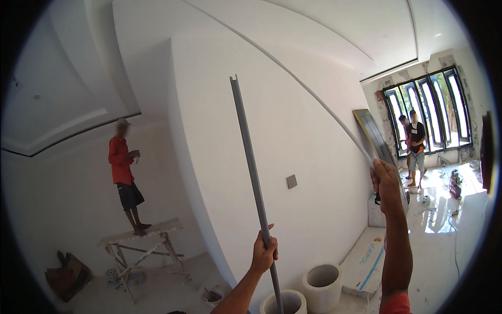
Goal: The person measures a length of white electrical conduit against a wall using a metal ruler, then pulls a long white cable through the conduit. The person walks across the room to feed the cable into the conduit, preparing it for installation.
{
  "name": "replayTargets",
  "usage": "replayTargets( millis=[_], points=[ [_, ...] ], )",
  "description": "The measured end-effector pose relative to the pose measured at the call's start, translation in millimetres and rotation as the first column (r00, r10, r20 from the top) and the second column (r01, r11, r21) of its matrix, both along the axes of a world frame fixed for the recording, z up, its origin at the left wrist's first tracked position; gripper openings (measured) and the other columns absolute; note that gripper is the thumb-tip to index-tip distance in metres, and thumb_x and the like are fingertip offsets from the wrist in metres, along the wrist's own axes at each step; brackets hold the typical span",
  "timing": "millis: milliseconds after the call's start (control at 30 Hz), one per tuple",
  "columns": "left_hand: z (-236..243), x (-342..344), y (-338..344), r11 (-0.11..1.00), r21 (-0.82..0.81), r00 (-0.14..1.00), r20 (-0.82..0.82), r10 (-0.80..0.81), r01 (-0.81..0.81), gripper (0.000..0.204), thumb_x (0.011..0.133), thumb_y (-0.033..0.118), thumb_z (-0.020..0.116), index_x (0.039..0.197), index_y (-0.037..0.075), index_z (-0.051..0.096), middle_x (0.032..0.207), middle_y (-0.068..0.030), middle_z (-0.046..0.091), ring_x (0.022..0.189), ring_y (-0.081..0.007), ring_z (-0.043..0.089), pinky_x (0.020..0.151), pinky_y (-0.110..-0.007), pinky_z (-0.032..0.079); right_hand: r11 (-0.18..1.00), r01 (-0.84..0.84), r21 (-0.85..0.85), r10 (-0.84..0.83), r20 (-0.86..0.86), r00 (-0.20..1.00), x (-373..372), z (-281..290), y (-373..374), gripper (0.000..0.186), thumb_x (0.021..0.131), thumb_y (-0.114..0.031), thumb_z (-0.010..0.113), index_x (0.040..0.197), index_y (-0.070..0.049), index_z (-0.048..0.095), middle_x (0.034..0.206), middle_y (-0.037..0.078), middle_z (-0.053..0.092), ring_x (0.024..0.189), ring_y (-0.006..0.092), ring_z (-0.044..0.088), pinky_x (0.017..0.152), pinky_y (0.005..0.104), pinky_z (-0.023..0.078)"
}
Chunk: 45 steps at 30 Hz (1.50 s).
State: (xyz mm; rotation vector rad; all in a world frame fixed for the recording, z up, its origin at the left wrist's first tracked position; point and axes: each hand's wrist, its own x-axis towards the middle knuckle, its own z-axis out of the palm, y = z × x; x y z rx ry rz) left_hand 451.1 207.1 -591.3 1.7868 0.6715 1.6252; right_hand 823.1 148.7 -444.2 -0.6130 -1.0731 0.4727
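Note:
My left hand (264,250) grips a long dark grey channel strip (246,146) that stands nearly upright at the centre, slightly tilted, with a notched top end. Its lower part passes in front of a pale cylinder (267,302) at the bottom edge. Higher up on the right, my right hand (384,180) is closed round a long, thin, light grey rod (314,91), which runs diagonally up to the upper left toward the ceiling. Behind both hands stands a white wall (303,136) with a small grey square fitting (291,181) on it.
A person in red (125,157) stands on a wooden scaffold bench (141,236) at left. Two people (417,141) stand by a barred window (449,112). A dark panel (371,136) leans on the wall above a flat white box (361,259), beside another cylinder (321,290). A cable (456,251) lies at right.

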Motion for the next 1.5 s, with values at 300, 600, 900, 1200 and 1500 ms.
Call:
replayTargets(
  millis=[300,600,900,1200,1500],
  points=[
    [-76.1,8.6,-9.3,0.971,-0.170,0.985,0.068,-0.158,0.168,0.055,0.105,0.057,0.056,0.106,0.002,0.058,0.070,0.0002,0.050,0.057,-0.0087,0.050,0.053,-0.025,0.045,0.999,0.025,0.020,-0.025,0.039,0.999,3.1,8.2,-29.6,0.042,0.108,-0.037,0.055,0.072,-0.015,0.054,0.060,-0.010,0.039,0.052,0.0010,0.031,0.048,0.0228,0.023],
    [-181.5,32.6,-33.9,0.840,-0.311,0.890,0.041,-0.455,0.444,0.067,0.098,0.071,0.055,0.086,0.005,0.056,0.064,-0.0009,0.050,0.052,-0.0091,0.049,0.049,-0.026,0.041,0.997,0.057,-0.047,-0.055,0.050,0.997,1.5,5.5,-53.7,0.040,0.107,-0.044,0.059,0.082,-0.012,0.060,0.062,-0.011,0.041,0.052,0.0004,0.030,0.048,0.0217,0.022],
    [-226.1,59.1,-71.9,0.901,-0.246,0.928,-0.007,-0.372,0.359,0.058,0.104,0.060,0.055,0.100,0.002,0.058,0.065,0.0016,0.052,0.055,-0.0075,0.049,0.050,-0.026,0.040,0.993,0.087,-0.085,-0.083,0.050,0.995,5.1,19.5,-78.3,0.048,0.102,-0.044,0.067,0.065,-0.020,0.050,0.052,-0.010,0.038,0.044,0.0017,0.029,0.045,0.0227,0.023],
    [-246.2,80.7,-64.4,0.979,-0.167,0.969,-0.197,-0.149,0.116,0.073,0.099,0.074,0.049,0.082,0.004,0.059,0.065,-0.0010,0.054,0.058,-0.0093,0.053,0.052,-0.030,0.039,0.995,-0.002,-0.100,0.017,0.151,0.988,22.4,34.5,-72.3,0.049,0.100,-0.043,0.070,0.063,-0.017,0.053,0.052,-0.009,0.037,0.043,0.0009,0.025,0.042,0.0231,0.018],
    [-254.3,94.3,-49.7,0.993,-0.103,0.966,-0.244,-0.087,0.063,0.076,0.100,0.074,0.046,0.079,0.002,0.060,0.061,-0.0043,0.056,0.054,-0.0162,0.057,0.050,-0.035,0.041,0.982,-0.006,-0.186,0.065,0.311,0.948,54.1,48.0,-70.1,0.050,0.100,-0.039,0.071,0.060,-0.018,0.050,0.048,-0.009,0.037,0.039,0.0018,0.026,0.039,0.0227,0.020]
  ],
)
